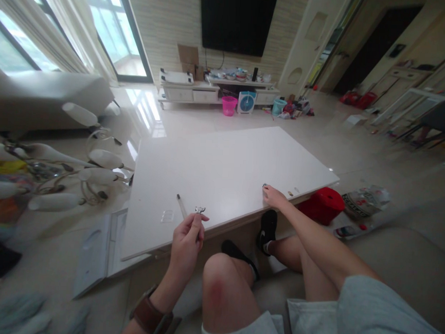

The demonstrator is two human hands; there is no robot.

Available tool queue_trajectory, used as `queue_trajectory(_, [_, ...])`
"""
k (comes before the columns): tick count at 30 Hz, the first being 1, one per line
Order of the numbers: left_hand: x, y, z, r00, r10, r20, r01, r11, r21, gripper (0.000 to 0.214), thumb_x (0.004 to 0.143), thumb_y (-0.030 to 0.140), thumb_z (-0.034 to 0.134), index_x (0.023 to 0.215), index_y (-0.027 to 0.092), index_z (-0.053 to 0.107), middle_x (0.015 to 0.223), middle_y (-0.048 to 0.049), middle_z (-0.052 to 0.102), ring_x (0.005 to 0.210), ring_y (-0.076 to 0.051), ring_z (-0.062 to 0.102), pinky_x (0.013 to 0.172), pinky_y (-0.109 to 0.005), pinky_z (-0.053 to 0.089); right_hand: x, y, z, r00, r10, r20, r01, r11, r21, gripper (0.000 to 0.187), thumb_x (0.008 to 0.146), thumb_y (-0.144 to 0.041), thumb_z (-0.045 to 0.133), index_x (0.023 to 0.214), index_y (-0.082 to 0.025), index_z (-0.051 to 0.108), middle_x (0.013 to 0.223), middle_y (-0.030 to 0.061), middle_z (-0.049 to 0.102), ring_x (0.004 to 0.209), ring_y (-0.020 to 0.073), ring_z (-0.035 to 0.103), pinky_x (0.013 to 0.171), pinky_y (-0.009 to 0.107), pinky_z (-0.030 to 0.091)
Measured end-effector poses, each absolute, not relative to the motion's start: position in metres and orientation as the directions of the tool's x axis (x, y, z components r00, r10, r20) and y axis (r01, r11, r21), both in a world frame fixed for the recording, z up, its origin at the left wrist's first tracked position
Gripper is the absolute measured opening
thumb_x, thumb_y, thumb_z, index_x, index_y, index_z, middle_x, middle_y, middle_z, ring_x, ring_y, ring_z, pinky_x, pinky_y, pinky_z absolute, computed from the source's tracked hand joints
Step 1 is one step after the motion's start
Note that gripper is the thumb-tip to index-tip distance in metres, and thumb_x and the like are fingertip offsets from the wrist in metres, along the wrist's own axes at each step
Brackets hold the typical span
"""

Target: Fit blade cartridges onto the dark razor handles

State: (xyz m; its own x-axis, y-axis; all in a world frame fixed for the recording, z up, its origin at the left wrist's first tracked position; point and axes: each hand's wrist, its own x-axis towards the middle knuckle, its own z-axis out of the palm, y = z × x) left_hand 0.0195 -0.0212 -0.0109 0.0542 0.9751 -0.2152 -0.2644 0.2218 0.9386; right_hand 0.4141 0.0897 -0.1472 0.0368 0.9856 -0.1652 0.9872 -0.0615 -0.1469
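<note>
My left hand (186, 238) is closed, thumb against fingers, around a small silvery metal piece (200, 210) that sticks up above the fingertips. It is held over the near edge of the white table (222, 162). My right hand (275, 197) reaches the tabletop farther right, with its fingertips pinched at a tiny dark piece (264, 185) too small to name. Left of centre lies a thin pen-like stick (181, 205) with a dark end, partly behind my left hand. Beside it is a small clear frame-like piece (167, 216).
Two tiny pieces, one brownish (290, 193), lie near the table's right edge. A red stool-like object (325, 204) and a plastic bag (365, 202) stand right of the table. A lamp with several white shades (106, 159) lies at the left. My knees are below the near edge.
</note>
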Motion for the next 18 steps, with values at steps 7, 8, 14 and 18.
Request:
queue_trajectory(7, [0.02,-0.022,-0.014,0.068,0.972,-0.225,-0.281,0.235,0.93,0.041,0.082,0.057,0.067,0.081,0.016,0.064,0.051,0.0071,0.04,0.038,-0.004,0.028,0.035,-0.015,0.02,0.397,0.094,-0.14,0.026,0.998,-0.061,0.979,-0.038,-0.2,0.054,0.085,-0.012,0.054,0.138,-0.008,0.052,0.15,0.021,0.043,0.134,0.0285,0.048,0.113,0.034,0.035])
queue_trajectory(8, [0.02,-0.022,-0.014,0.07,0.972,-0.226,-0.281,0.236,0.93,0.04,0.083,0.057,0.066,0.081,0.016,0.064,0.051,0.0073,0.04,0.038,-0.004,0.027,0.035,-0.015,0.02,0.388,0.096,-0.137,0.006,0.999,-0.042,0.976,-0.015,-0.216,0.055,0.085,-0.011,0.053,0.14,-0.008,0.05,0.151,0.0208,0.042,0.136,0.0285,0.047,0.114,0.036,0.035])
queue_trajectory(14, [0.02,-0.022,-0.013,0.079,0.971,-0.224,-0.243,0.236,0.941,0.04,0.086,0.056,0.062,0.08,0.017,0.063,0.05,0.0072,0.04,0.038,-0.004,0.027,0.036,-0.016,0.02,0.29,0.103,-0.107,-0.284,0.958,0.04,0.898,0.28,-0.339,0.049,0.086,-0.016,0.056,0.135,-0.013,0.056,0.142,0.0145,0.054,0.132,0.0233,0.05,0.116,0.036,0.037])
queue_trajectory(18, [0.021,-0.022,-0.011,0.078,0.968,-0.24,-0.249,0.252,0.935,0.039,0.086,0.055,0.06,0.08,0.017,0.062,0.049,0.007,0.041,0.037,-0.005,0.03,0.036,-0.017,0.021,0.206,0.097,-0.092,-0.478,0.864,0.157,0.709,0.485,-0.512,0.038,0.086,-0.017,0.059,0.124,-0.013,0.063,0.13,0.0151,0.062,0.124,0.025,0.057,0.109,0.041,0.043])
